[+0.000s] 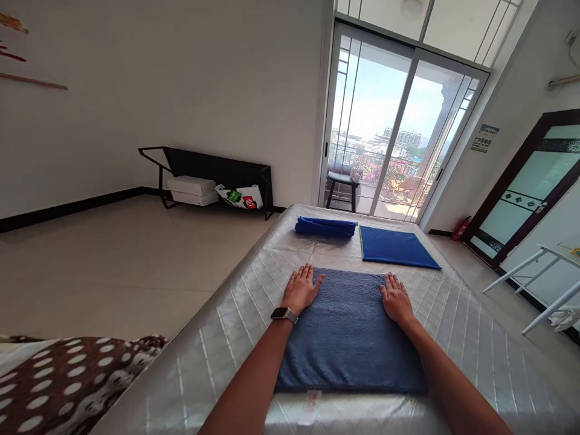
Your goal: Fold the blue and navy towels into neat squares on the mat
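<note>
A grey-blue towel (348,332) lies spread on the plastic-covered mattress (235,338). My left hand (302,289) rests flat at the towel's far left corner, with its fingers stretched forward and the thumb over the cloth. At the far right corner my right hand (397,297) lies flat along the edge, fingers extended. Neither hand grips anything. Beyond the towel, a folded dark blue cloth (325,228) sits at the left, and a flat blue cloth (396,246) with a green edge lies at the right.
A black rack (217,163) with white boxes (193,190) stands by the wall. Brown dotted fabric (67,383) is at the lower left. Glass sliding doors (367,121) are ahead. A white table (559,251) and a fire extinguisher (461,229) stand at the right.
</note>
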Demonstrator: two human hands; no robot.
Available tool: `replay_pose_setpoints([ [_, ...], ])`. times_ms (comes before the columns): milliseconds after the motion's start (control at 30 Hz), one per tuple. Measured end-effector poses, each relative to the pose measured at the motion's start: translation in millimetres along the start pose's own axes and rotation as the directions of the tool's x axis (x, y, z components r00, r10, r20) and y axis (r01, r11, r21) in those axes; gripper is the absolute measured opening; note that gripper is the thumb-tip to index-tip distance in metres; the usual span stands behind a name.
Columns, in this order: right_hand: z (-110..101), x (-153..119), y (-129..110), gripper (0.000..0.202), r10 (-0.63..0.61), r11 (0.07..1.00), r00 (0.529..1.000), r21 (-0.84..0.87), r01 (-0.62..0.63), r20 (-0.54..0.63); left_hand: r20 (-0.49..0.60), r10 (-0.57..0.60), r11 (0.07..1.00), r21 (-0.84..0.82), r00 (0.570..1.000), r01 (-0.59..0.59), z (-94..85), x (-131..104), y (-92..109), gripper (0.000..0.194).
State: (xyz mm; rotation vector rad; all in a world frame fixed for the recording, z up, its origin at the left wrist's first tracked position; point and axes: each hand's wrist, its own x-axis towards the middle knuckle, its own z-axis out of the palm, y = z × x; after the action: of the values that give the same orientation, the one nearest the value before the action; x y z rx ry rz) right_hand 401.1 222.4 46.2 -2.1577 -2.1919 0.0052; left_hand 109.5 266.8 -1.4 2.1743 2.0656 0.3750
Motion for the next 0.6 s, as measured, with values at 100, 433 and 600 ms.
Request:
replay_pose_setpoints([
  [100, -3, -16, -1, 0.059, -0.028, 1.0, 1.0, -0.013, 0.028, 0.006, 0.01, -0.005, 1.0, -0.008, 1.0, 0.005, -4.1, -1, 1, 0.079],
  [433, 12, -38, 3, 0.062, -0.048, 0.995, 0.997, 0.087, 0.043, 0.067, -0.272, 0.294, 0.953, 0.008, 0.916, -0.303, 2.5, -25, 60, 0.069],
  [600, 10, -39, 2, 0.062, -0.051, 0.993, 0.997, 0.106, 0.044, 0.063, -0.193, 0.57, 0.817, 0.027, 0.799, -0.577, 34.0, -59, 130, 0.067],
])
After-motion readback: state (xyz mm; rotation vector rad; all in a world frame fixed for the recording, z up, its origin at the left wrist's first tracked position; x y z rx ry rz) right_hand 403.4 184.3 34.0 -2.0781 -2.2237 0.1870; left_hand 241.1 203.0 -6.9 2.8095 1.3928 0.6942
